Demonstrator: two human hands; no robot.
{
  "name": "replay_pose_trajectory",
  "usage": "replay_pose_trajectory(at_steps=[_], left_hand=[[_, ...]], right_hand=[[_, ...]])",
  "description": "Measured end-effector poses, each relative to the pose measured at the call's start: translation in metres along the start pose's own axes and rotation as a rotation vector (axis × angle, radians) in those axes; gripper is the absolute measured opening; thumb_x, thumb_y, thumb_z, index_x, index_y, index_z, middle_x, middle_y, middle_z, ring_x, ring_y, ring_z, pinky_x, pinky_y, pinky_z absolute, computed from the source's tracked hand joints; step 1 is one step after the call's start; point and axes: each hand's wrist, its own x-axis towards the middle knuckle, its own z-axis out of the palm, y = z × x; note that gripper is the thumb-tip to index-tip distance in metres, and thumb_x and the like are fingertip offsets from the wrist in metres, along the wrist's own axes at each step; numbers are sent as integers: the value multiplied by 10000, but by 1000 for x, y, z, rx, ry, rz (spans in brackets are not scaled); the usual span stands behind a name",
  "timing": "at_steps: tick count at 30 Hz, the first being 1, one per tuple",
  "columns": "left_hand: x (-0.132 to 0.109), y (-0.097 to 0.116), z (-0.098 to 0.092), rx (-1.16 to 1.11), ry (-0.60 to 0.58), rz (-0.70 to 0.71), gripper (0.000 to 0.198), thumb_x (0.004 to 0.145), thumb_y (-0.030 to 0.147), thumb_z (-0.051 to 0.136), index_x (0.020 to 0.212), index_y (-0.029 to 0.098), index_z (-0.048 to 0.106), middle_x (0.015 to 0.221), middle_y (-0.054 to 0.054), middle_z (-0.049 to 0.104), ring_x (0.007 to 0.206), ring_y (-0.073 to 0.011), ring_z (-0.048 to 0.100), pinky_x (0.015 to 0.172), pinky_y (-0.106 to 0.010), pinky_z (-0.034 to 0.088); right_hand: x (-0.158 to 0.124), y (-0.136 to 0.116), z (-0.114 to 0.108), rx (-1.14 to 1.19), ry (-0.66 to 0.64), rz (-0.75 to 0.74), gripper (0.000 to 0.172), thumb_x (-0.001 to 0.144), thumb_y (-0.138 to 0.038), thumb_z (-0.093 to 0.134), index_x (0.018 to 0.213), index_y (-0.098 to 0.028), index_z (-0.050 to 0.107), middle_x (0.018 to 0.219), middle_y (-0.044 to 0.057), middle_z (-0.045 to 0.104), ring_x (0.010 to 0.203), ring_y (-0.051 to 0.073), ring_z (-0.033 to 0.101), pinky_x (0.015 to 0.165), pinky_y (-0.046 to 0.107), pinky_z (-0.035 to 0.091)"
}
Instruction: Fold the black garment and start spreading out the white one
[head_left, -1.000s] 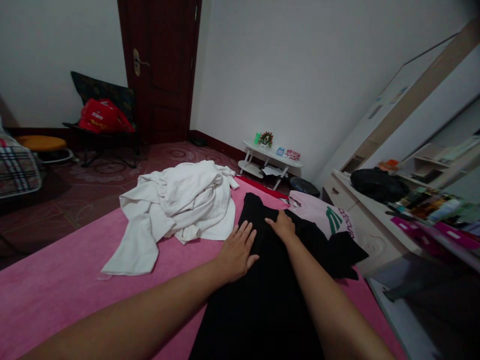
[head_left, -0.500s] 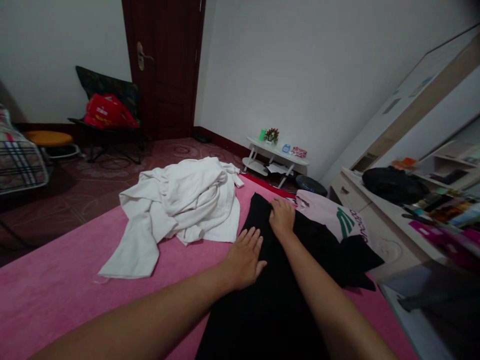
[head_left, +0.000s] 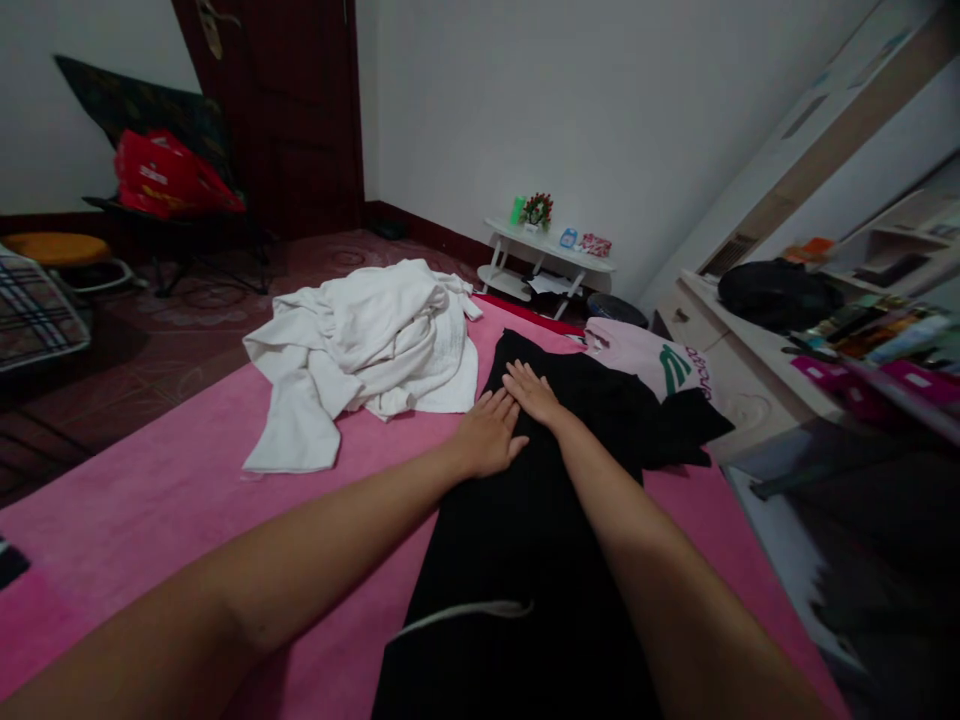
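One black cloth (head_left: pixel 517 550), far part under left hand (head_left: pixel 487 438) and right hand (head_left: pixel 535 396), both flat, fingers extended, gripping nothing. Smoothing likely wants light, even palm pressure.

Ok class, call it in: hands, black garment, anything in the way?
Left hand and right hand flat on black garment. Garment on pink cover. White clothing beside it, not covering it.

black garment (head_left: pixel 525 550) | white cloth (head_left: pixel 382 340) | pink cover (head_left: pixel 157 470) | red bag (head_left: pixel 169 180) | pale-pink shirt (head_left: pixel 634 347), green motif (head_left: pixel 676 372)
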Motion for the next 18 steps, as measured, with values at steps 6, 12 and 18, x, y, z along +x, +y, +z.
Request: replay_pose_trajectory(at_steps=[6,12,18], left_hand=[[-2,2,-2,9,-30,0,612,943,450,333,1415,62,360,1514,-151,294,1414,-268,216,1156,-419,150],[-6,3,-5,15,-59,0,613,958,443,303,1424,46,347,1518,-160,277,1419,-272,198,1157,-430,149],[-35,8,-17,-46,-127,56,638,957,452,311,1447,44,295,1538,-164,213,1427,-276,162,1163,-428,146]], right_hand=[[-120,-11,-11,622,-74,-219,608,914,-645,296,1357,-274,487,1537,41,267,1421,214,205,1157,441,94],[-232,-62,-22,557,-193,-405,690,653,-619,727,1240,-283,589,1415,53,444,1296,257,401,1080,389,286],[-273,-103,0,309,-183,-300,378,666,-244,808,1011,-276,656,926,-39,614,839,141,547,744,261,387]])
